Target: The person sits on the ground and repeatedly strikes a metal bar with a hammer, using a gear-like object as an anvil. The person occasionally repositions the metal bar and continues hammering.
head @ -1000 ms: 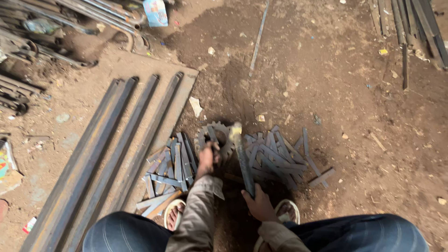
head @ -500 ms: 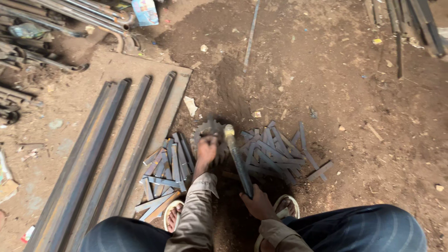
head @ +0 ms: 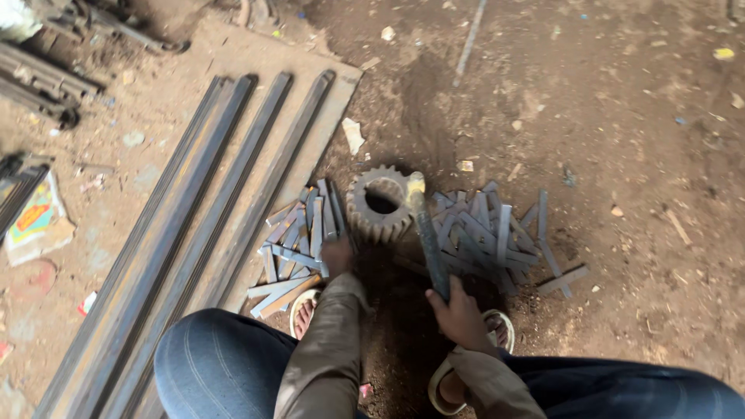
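Right hand (head: pixel 459 310) grips a hammer (head: pixel 425 233), its head resting on the gear (head: pixel 378 203) on the dirt floor; left hand (head: pixel 337 254) closed on a strip (head: pixel 339 217) beside the gear

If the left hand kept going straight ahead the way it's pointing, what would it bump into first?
Probably the pile of short flat metal strips: the left hand points away from the person and already sits at that pile's near edge. The toothed gear ring lies just beyond, slightly to the right. Depth is hard to judge from above.
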